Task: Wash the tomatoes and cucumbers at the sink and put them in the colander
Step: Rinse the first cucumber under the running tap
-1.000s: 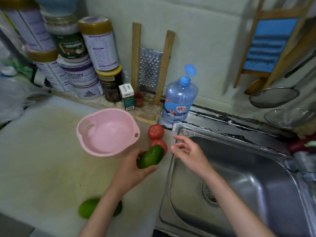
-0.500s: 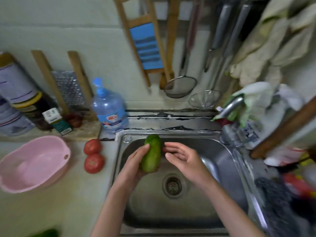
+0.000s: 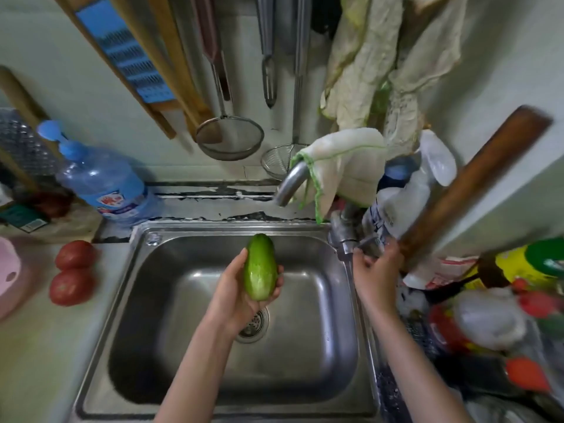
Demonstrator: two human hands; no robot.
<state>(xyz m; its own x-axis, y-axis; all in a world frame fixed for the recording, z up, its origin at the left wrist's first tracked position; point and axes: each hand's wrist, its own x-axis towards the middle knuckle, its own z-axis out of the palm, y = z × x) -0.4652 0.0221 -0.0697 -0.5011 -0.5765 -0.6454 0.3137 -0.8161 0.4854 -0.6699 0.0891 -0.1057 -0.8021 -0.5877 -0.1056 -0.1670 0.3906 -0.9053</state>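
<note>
Closest in: one cucumber (image 3: 260,268), held in the left hand (image 3: 241,288) with fingers wrapped round it, right above the drain of the steel sink (image 3: 146,300). Then the right hand (image 3: 377,270) at the sink's right rim, curled on the tap handle (image 3: 367,242). Left of the sink on the pale counter (image 3: 45,346): two tomatoes (image 3: 70,286), touching, pink colander (image 3: 9,273) just beside them at the frame edge. Further back, one blue water bottle (image 3: 100,184), one tap (image 3: 290,184) with a cloth (image 3: 345,166) draped over it, two wire strainers (image 3: 229,138) hanging on the pale wall (image 3: 76,96).
</note>
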